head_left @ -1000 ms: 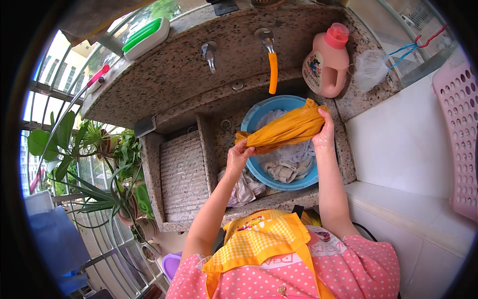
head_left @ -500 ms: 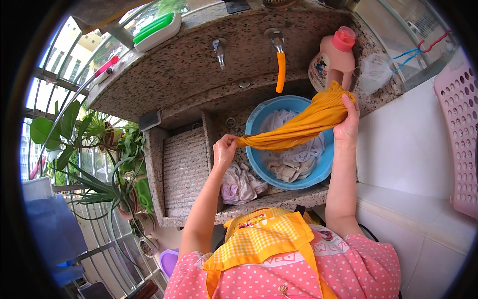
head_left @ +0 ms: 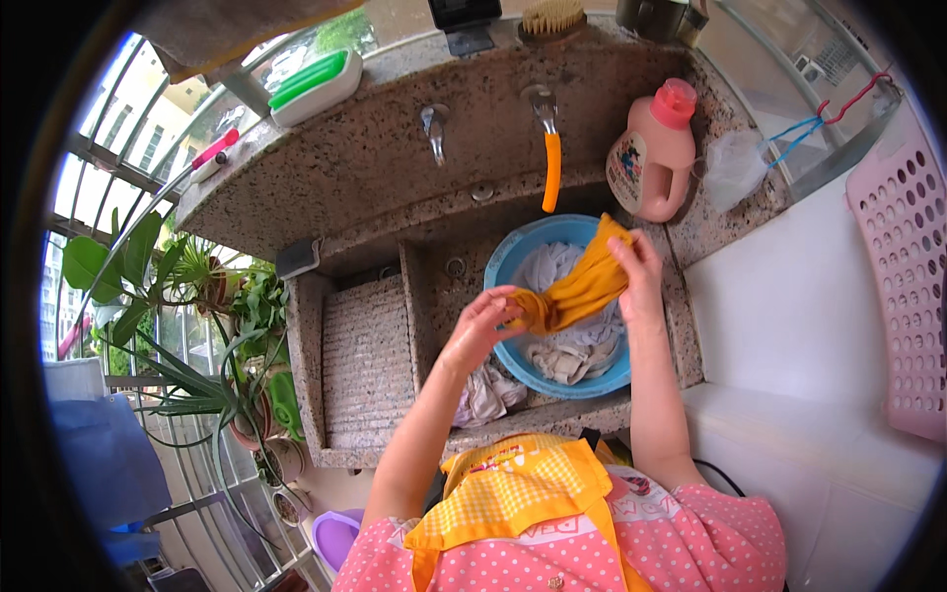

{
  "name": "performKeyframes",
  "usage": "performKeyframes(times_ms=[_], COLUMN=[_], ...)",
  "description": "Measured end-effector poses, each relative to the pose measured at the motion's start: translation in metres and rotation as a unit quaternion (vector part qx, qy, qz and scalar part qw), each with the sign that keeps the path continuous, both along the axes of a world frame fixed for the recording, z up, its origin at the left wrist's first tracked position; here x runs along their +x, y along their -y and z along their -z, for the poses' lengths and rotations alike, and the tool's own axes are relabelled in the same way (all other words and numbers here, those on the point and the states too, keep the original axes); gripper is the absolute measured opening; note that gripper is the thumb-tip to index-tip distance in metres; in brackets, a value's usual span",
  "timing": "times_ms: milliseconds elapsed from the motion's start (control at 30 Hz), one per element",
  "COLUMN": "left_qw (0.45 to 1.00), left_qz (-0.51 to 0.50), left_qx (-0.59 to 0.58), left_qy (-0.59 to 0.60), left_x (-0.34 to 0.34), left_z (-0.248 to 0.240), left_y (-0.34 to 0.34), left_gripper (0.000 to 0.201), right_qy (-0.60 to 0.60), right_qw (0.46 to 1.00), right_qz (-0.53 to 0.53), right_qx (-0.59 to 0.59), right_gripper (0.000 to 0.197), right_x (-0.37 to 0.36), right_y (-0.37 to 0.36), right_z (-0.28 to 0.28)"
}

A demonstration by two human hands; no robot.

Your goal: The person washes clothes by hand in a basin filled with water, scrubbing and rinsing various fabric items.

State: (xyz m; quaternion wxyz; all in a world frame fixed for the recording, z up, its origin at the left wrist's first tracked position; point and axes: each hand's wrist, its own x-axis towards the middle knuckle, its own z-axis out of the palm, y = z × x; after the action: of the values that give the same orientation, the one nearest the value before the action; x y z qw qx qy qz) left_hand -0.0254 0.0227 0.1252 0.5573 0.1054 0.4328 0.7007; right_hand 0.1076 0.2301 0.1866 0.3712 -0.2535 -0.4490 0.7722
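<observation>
A mustard-yellow cloth (head_left: 582, 286) is bunched and twisted between my two hands, above the blue basin (head_left: 572, 388). My left hand (head_left: 481, 324) has its fingers closed about the cloth's lower left end. My right hand (head_left: 639, 276) grips the upper right end, thumb uppermost. Beneath it, pale wet clothes (head_left: 567, 357) lie in the basin, partly hidden by the cloth. Another crumpled whitish garment (head_left: 488, 397) rests in the sink, left of the basin and partly behind my left forearm.
The speckled stone sink has a ribbed washboard (head_left: 367, 365) on its left. Above the basin hangs a tap with an orange hose (head_left: 552, 173). A pink detergent bottle (head_left: 656, 158) stands at back right, a pink perforated basket (head_left: 903, 286) at far right. Potted plants (head_left: 227, 390) line the left.
My hands have come closer together; the right moved left and down, the left moved right. The cloth, stretched out before, is now shorter and bunched.
</observation>
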Motion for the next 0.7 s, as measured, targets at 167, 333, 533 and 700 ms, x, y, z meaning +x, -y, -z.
performKeyframes(times_ms=[167,333,533,700], left_qw=[0.976,0.952,0.958,0.977], left_qz=[-0.018,-0.068,-0.14,-0.139], left_qx=[-0.014,0.134,-0.227,-0.135], left_qy=[0.217,0.265,0.106,0.091], left_x=[0.032,0.031,0.045,0.032], left_z=[0.028,0.106,0.021,0.032], left_y=[-0.043,-0.032,-0.058,-0.039], left_gripper=[0.05,0.026,0.028,0.033], right_qy=[0.107,0.123,0.339,0.182], right_qw=[0.959,0.847,0.902,0.953], right_qz=[-0.086,0.021,0.015,-0.21], right_qx=[0.249,0.517,0.268,0.119], right_gripper=[0.029,0.015,0.015,0.023], right_x=[-0.021,-0.032,-0.034,-0.025], right_y=[0.096,0.128,0.064,0.05], right_z=[0.005,0.03,0.111,0.163])
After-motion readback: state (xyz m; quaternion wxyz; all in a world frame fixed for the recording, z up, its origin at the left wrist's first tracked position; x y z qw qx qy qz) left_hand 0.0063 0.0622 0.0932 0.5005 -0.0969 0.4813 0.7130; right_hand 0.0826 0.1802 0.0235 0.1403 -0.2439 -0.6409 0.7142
